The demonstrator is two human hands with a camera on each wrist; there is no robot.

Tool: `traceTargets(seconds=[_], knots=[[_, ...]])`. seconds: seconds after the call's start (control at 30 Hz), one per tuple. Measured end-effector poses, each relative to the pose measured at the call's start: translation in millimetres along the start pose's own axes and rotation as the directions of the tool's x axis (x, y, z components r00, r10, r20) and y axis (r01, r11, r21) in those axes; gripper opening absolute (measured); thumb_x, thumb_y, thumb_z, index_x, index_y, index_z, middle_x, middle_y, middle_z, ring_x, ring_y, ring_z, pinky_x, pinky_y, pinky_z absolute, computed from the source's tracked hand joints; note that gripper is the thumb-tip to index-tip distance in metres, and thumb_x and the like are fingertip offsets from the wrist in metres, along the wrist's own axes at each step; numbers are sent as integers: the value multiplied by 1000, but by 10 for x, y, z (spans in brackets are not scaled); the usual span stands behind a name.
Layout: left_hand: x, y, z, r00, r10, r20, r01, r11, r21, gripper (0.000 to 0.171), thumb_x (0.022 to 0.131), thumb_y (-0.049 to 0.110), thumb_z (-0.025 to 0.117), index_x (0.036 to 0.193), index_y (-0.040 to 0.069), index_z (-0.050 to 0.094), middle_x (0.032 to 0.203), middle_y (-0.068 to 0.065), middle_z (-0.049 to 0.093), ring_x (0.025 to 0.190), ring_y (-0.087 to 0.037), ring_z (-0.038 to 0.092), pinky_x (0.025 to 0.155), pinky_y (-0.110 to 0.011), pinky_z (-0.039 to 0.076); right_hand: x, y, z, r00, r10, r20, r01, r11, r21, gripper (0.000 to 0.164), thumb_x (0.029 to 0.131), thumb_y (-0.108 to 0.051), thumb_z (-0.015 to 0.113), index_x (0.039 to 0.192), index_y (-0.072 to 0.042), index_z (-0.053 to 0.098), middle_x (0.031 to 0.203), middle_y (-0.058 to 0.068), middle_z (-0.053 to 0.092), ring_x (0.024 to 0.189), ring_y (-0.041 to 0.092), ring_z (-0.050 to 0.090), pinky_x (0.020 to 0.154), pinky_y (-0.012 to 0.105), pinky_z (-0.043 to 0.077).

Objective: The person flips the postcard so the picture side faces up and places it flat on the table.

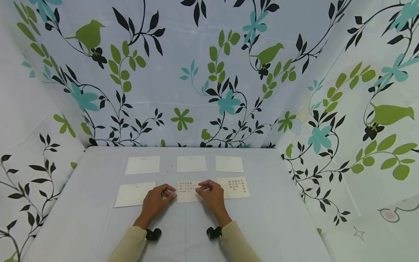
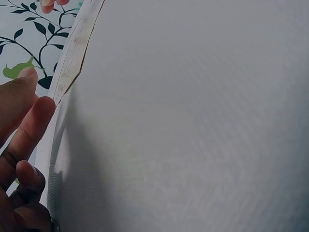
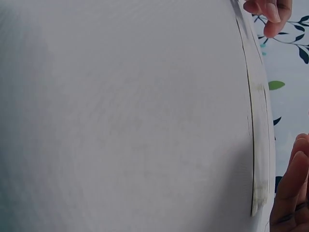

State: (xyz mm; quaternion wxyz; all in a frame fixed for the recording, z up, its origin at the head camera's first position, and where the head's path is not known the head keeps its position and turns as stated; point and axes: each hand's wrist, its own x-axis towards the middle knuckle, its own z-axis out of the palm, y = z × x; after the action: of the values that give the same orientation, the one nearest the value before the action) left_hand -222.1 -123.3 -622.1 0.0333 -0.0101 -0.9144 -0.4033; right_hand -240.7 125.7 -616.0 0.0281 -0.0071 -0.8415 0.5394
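A cream card with red writing (image 1: 187,194) lies flat on the white-covered table, in the middle of the front row. My left hand (image 1: 155,202) hovers by its left edge, fingers loosely bent, and overlaps the right end of a cream card (image 1: 131,195). Over the middle card's right part is my right hand (image 1: 213,199), fingers bent and relaxed. Another card with red writing (image 1: 238,187) lies right of it. In the left wrist view, the left fingers (image 2: 31,128) stand near a card's corner (image 2: 72,67) with nothing between them. The right fingers (image 3: 292,188) appear raised beside the cards in the right wrist view.
Behind the front row lie three pale cards: one left (image 1: 143,165), one middle (image 1: 191,164) and one right (image 1: 229,164). Each has a small mark near its top. A patterned cloth (image 1: 183,80) with leaves and birds hangs behind the table (image 1: 262,225).
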Motion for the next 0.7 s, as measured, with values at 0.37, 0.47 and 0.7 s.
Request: traceTargets(seconds=[0.37,0.47,0.7], knots=[[-29,1,-4,1000,-22,-1,22,1000,4,17,90,35,85,104,28,78,85,9,75,69,-12,50,60,-28,38,-18,-22,46,1000,-26,3,26,1000,-11,15,89,-18,86,103,-17,81,87,-3,77,67,7,62,61,22,50],[-35,2,-15,1000,-16,-10,16,1000,-5,16,91,35,85,104,28,78,84,9,74,69,-12,50,61,-28,38,-12,-27,74,1000,-22,8,22,1000,-12,15,89,-18,86,103,-18,81,87,-3,77,66,6,62,62,22,50],[-80,-1,-96,999,2,-38,-2,1000,-7,18,91,34,85,105,26,78,85,7,75,68,-13,50,60,-28,37,-50,-88,155,999,-40,23,40,999,10,15,89,-18,85,103,-18,81,87,-4,76,67,7,62,61,22,50]])
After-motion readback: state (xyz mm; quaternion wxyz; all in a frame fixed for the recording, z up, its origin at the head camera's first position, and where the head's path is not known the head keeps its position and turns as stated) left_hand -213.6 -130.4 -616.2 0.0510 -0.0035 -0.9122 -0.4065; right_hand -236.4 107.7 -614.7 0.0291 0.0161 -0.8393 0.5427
